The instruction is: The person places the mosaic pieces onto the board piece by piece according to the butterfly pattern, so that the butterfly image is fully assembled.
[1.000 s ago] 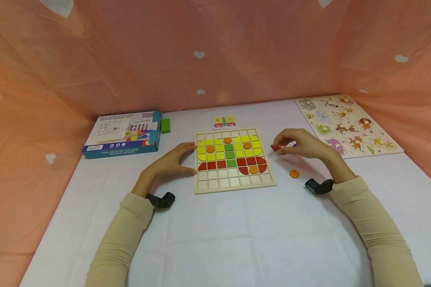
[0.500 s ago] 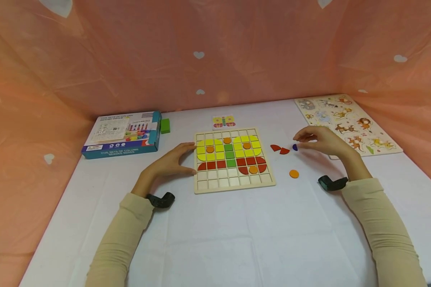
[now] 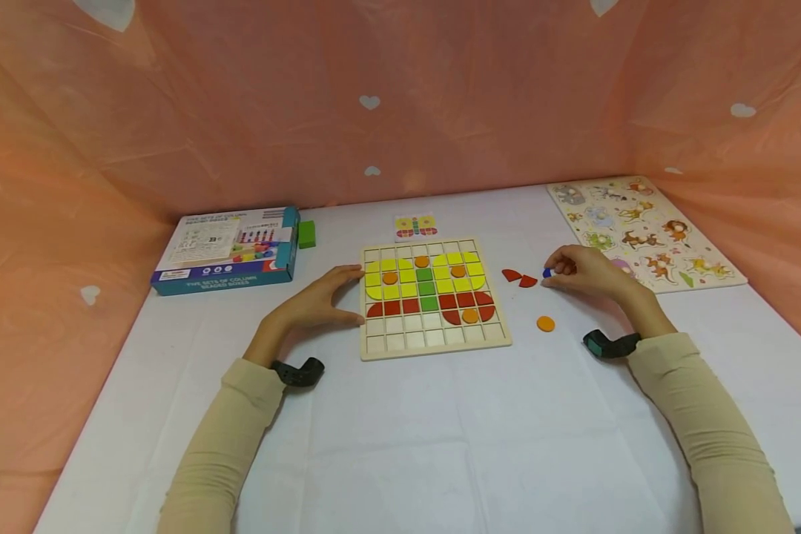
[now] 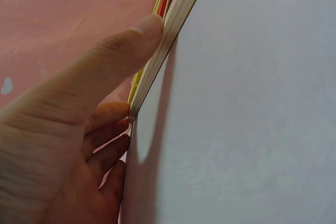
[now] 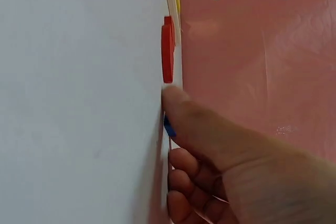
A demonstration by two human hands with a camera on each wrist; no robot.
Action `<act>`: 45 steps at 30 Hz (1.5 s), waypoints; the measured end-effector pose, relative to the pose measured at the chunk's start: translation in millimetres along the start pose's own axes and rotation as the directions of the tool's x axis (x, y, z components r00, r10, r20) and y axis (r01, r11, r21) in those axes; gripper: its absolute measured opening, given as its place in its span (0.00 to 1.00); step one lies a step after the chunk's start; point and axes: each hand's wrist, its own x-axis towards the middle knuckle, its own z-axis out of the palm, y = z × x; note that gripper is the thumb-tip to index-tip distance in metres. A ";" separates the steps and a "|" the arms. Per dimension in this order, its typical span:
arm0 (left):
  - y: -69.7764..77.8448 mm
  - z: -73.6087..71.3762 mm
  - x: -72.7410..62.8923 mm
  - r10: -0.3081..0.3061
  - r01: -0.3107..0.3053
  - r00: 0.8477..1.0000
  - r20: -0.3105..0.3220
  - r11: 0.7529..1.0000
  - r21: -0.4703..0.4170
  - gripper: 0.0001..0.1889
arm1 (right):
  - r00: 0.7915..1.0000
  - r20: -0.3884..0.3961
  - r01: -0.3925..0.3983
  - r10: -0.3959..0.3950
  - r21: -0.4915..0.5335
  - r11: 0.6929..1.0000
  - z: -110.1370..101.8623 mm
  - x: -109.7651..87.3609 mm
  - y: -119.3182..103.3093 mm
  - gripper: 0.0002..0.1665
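Note:
A wooden grid board (image 3: 434, 341) lies mid-table, with yellow, red, green and orange flat pieces set in a butterfly-like pattern. My left hand (image 3: 317, 300) touches its left edge with thumb and fingertips spread; the left wrist view shows the thumb (image 4: 126, 43) against the board's side. To the right of the board, my right hand (image 3: 584, 273) pinches a small blue piece (image 3: 547, 273) between thumb and fingers, low at the tabletop. Two red quarter-round pieces (image 3: 528, 281) lie just left of it. An orange disc (image 3: 546, 324) lies nearer the front.
Behind the board is a small butterfly pattern card (image 3: 415, 226). A boxed toy set (image 3: 225, 252) and a green block (image 3: 307, 234) stand at the back left. At the back right lies an animal picture puzzle (image 3: 647, 230). A pink curtain (image 3: 400, 141) closes off the rear.
My right hand let go of a red piece, leaving two red pieces lying together, moved right and took hold of the blue piece. The left hand stayed at the board's edge.

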 end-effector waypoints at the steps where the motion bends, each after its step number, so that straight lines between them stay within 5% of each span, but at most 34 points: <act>1: -0.1 -0.1 0.0 0.000 0.000 1.000 0.000 1.000 0.000 0.48 | 1.000 -0.007 0.016 -0.016 -0.009 1.000 0.7 0.4 -0.2 0.15; 10: -0.3 -1.1 0.2 0.003 -0.003 1.000 -0.006 1.000 -0.005 0.48 | 0.991 -0.042 0.128 -0.129 -0.042 0.991 -1.7 0.3 -8.4 0.08; 15: -0.3 -0.9 -0.6 0.007 -0.007 1.000 -0.004 1.000 0.000 0.48 | 0.981 -0.045 0.187 -0.188 -0.018 0.982 3.6 6.3 -39.6 0.09; 19: -0.8 -0.3 -0.9 0.015 -0.015 1.000 -0.009 1.000 0.002 0.48 | 0.952 0.014 0.306 -0.306 -0.002 0.952 21.5 15.6 -83.5 0.10; 22: -1.1 0.4 -0.4 0.022 -0.022 1.000 -0.011 1.000 -0.001 0.48 | 0.906 0.086 0.416 -0.414 -0.006 0.910 41.2 21.0 -114.3 0.09; 27: -0.7 1.7 1.0 0.024 -0.024 1.000 -0.008 1.000 -0.008 0.48 | 0.859 0.179 0.487 -0.479 0.001 0.873 70.5 27.2 -145.4 0.09; 45: -0.9 -0.1 -0.1 0.020 -0.021 1.000 -0.007 1.000 -0.013 0.48 | 0.888 0.226 0.403 -0.400 0.035 0.914 88.7 37.4 -149.1 0.09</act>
